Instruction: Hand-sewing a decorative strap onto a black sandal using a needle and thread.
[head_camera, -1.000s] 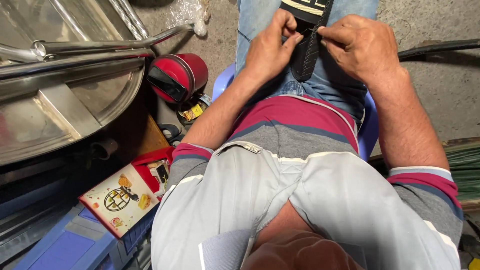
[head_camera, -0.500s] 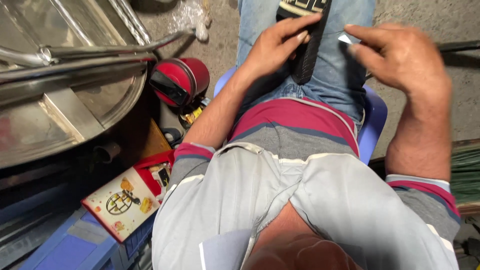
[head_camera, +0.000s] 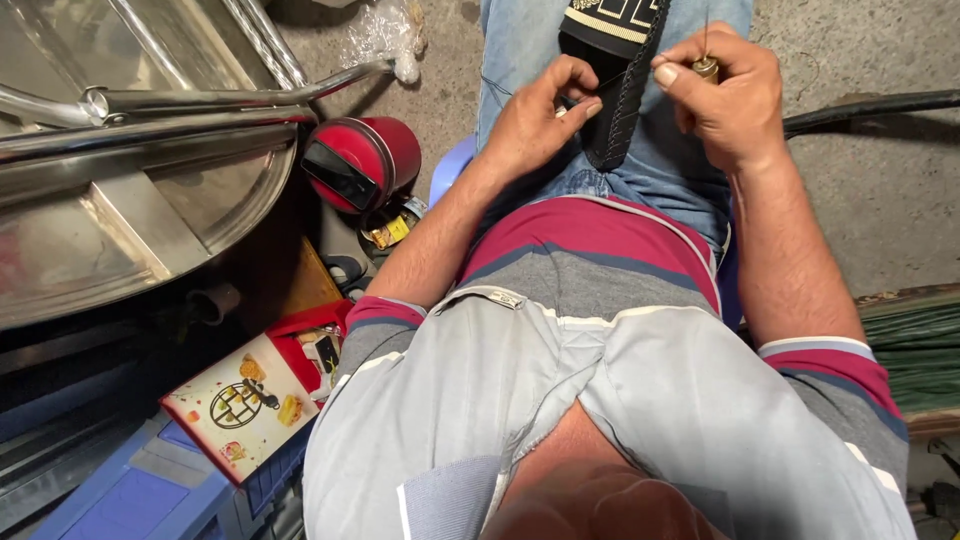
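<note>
The black sandal strap with its pale patterned band lies on the person's lap, over blue jeans, near the top of the view. The left hand rests against the strap's near edge, its fingers pinched together on the edge of the strap. The right hand is just beside it on the other side — thumb and forefinger clenched around a small brass-coloured awl handle, from which a thin needle rises. A fine thread runs between the two hands across the strap. To the person's left stands a red cylindrical container on the concrete floor, beside a stainless steel tray — lower down lies a red-edged cardboard box.
</note>
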